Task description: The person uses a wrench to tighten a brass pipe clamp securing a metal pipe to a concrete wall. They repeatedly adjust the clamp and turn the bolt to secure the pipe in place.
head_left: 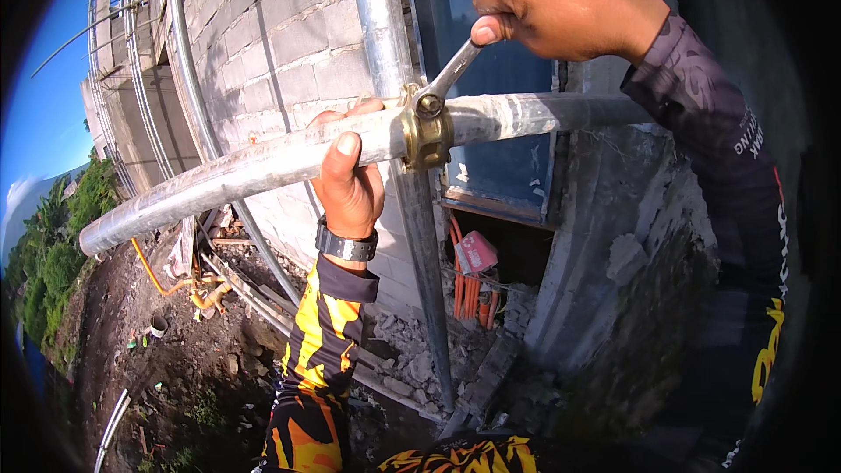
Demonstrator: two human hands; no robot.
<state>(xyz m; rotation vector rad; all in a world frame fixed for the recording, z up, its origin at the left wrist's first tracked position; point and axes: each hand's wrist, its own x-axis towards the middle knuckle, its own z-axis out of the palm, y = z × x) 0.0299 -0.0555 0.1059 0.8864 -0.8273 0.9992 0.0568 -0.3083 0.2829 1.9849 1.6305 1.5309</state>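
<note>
At the far left of my head view, green vegetation [66, 254] covers a slope. To its right, a long galvanized pole [188, 70] stands in front of a grey concrete-block wall [302, 31]. An orange hose [158, 285] lies on the rubble-strewn ground, below the free left end of the horizontal scaffold tube [184, 191].

The left hand [353, 184] is clamped on this tube, left of the joint: thumb on the near face, other fingers mostly hidden behind. A dark wristwatch [346, 245] sits below that hand.

The vertical scaffold tube [381, 17] passes behind the horizontal one, limiting clearance at the rear. At the crossing, a brass-coloured scaffold coupler [427, 142] encircles the horizontal tube, just beside the left hand. The head of a steel wrench [455, 70] meets the nut at the coupler's top; its handle slants up and right.

Behind the joint stands a blue panel [499, 175]. Beneath it, orange conduits [464, 285] and a pink object [476, 252] occupy an opening.

The right hand [565, 9] is closed on the wrench's handle end, partly cut off by the upper edge. Below it, rough concrete [604, 228] borders the panel, and the right sleeve [710, 114] masks the horizontal tube's far end.
</note>
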